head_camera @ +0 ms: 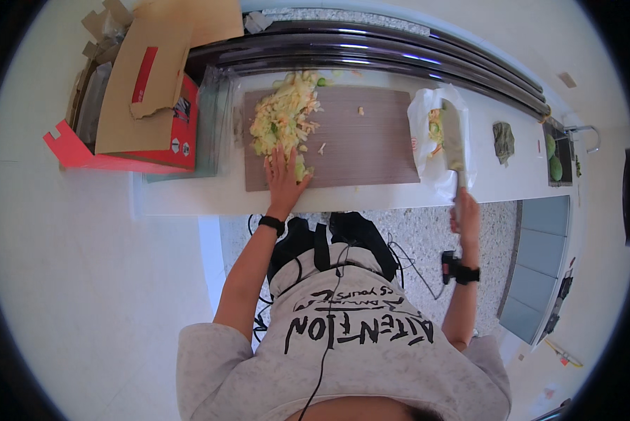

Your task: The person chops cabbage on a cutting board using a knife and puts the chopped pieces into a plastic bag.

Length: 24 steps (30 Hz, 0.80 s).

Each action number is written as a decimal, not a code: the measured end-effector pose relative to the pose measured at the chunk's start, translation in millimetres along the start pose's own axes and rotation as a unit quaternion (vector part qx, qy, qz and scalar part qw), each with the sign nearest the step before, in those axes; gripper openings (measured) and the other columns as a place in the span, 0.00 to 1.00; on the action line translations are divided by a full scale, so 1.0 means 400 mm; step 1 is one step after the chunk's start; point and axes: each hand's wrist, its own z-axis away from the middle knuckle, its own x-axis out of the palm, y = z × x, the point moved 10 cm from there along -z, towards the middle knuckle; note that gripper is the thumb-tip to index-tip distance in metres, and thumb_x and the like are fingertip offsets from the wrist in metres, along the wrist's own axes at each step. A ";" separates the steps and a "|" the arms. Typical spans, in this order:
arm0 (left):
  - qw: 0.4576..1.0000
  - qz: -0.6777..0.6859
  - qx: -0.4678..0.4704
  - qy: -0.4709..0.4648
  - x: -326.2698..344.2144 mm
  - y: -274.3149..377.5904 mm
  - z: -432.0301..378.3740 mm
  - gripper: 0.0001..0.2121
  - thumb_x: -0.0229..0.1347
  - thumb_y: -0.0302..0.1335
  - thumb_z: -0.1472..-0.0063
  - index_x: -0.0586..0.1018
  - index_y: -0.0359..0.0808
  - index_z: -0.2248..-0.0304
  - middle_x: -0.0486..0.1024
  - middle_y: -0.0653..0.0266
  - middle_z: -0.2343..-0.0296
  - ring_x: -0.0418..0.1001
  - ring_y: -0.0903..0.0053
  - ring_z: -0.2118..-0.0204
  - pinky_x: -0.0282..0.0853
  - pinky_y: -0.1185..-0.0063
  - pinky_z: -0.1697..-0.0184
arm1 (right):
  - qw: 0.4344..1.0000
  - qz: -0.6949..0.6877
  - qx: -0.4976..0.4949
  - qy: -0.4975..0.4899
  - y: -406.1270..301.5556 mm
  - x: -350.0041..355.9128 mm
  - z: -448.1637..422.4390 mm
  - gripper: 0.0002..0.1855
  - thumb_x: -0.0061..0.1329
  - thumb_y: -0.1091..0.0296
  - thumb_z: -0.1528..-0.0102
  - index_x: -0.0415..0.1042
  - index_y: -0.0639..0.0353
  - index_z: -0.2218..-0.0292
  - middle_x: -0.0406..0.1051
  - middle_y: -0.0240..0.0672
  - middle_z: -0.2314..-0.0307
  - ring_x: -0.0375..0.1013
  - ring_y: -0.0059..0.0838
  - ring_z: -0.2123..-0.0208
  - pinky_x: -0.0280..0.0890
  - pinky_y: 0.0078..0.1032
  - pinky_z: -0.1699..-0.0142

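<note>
My left hand [283, 181] rests with fingers spread on the near end of a long pile of chopped vegetables [281, 118], pale green and yellow, on the left part of a brown cutting board [367, 142]. My right hand [466, 213] grips the handle of a kitchen knife [454, 139], whose broad blade points away from me over a white plastic bag [428, 173]. Chopped vegetable scraps [435, 129] lie on the bag, just left of the blade. A few small bits lie loose on the board.
An opened cardboard box [141, 89] and glass-like panels [207, 126] stand at the left of the white counter [215, 202]. A crumpled dark cloth [503, 142] lies right of the bag. Further right is a sink [561, 181] with green produce [555, 167]. Dark glossy rails [378, 52] run behind the board.
</note>
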 end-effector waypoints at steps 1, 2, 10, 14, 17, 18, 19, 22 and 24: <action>1.000 -0.013 -0.012 -0.013 0.012 -0.008 -0.011 0.37 0.53 0.45 0.49 0.52 0.40 0.44 0.41 0.50 0.44 0.38 0.58 0.41 0.35 0.60 0.42 | 0.998 -0.044 0.021 -0.042 0.045 0.074 -0.006 0.22 0.35 0.46 0.43 0.63 0.57 0.74 0.59 0.28 0.91 0.57 0.17 0.94 0.50 0.15 0.90; 1.000 -0.015 -0.007 -0.014 0.018 -0.009 -0.019 0.38 0.53 0.45 0.50 0.51 0.41 0.44 0.41 0.51 0.44 0.38 0.59 0.41 0.35 0.60 0.42 | 0.997 -0.051 0.020 -0.057 0.073 0.148 -0.013 0.22 0.34 0.46 0.43 0.63 0.57 0.75 0.58 0.28 0.91 0.56 0.17 0.94 0.50 0.15 0.90; 0.999 0.026 -0.017 -0.043 0.004 -0.004 -0.070 0.38 0.54 0.45 0.51 0.50 0.46 0.43 0.41 0.55 0.43 0.37 0.62 0.40 0.35 0.60 0.42 | 0.990 -0.109 -0.026 -0.090 0.121 0.454 -0.152 0.22 0.34 0.46 0.43 0.61 0.58 0.74 0.59 0.29 0.90 0.57 0.18 0.92 0.52 0.16 0.89; 0.990 0.096 0.020 -0.099 -0.034 -0.006 -0.037 0.37 0.52 0.45 0.49 0.50 0.43 0.43 0.41 0.54 0.43 0.37 0.60 0.40 0.34 0.61 0.42 | 0.984 -0.118 -0.007 -0.134 0.137 0.502 -0.161 0.22 0.35 0.46 0.43 0.61 0.58 0.72 0.59 0.30 0.89 0.58 0.18 0.92 0.52 0.17 0.90; 0.991 0.117 -0.006 -0.057 -0.062 -0.069 -0.008 0.35 0.49 0.42 0.45 0.49 0.38 0.43 0.41 0.53 0.43 0.37 0.59 0.40 0.33 0.62 0.41 | 0.980 -0.106 -0.011 -0.170 0.139 0.543 -0.126 0.22 0.35 0.46 0.43 0.61 0.58 0.72 0.59 0.29 0.89 0.57 0.18 0.92 0.52 0.17 0.90; 0.991 0.128 -0.027 -0.037 -0.073 -0.090 -0.004 0.33 0.48 0.41 0.44 0.49 0.37 0.43 0.41 0.52 0.43 0.37 0.58 0.41 0.33 0.62 0.41 | 0.978 -0.097 -0.013 -0.183 0.146 0.559 -0.114 0.21 0.36 0.46 0.43 0.62 0.58 0.71 0.59 0.29 0.89 0.57 0.18 0.93 0.51 0.17 0.90; 0.989 0.139 -0.046 -0.017 -0.084 -0.110 0.001 0.32 0.47 0.39 0.43 0.48 0.36 0.44 0.41 0.51 0.44 0.38 0.57 0.41 0.34 0.63 0.41 | 0.977 -0.084 -0.009 -0.195 0.157 0.575 -0.102 0.21 0.36 0.46 0.43 0.62 0.57 0.71 0.59 0.29 0.89 0.57 0.18 0.93 0.51 0.17 0.90; 0.985 0.165 -0.055 0.010 -0.097 -0.134 -0.003 0.31 0.44 0.36 0.41 0.47 0.32 0.44 0.41 0.47 0.44 0.38 0.54 0.41 0.35 0.62 0.41 | 0.971 -0.035 -0.027 -0.237 0.177 0.630 -0.046 0.20 0.36 0.47 0.43 0.63 0.57 0.71 0.59 0.29 0.90 0.56 0.18 0.94 0.51 0.17 0.90; 0.982 0.169 -0.071 0.035 -0.088 -0.146 -0.002 0.31 0.44 0.36 0.41 0.47 0.31 0.44 0.40 0.46 0.44 0.38 0.52 0.42 0.35 0.63 0.41 | 0.964 -0.034 -0.022 -0.264 0.186 0.670 0.010 0.20 0.36 0.48 0.43 0.63 0.57 0.71 0.58 0.29 0.91 0.56 0.18 0.94 0.51 0.17 0.90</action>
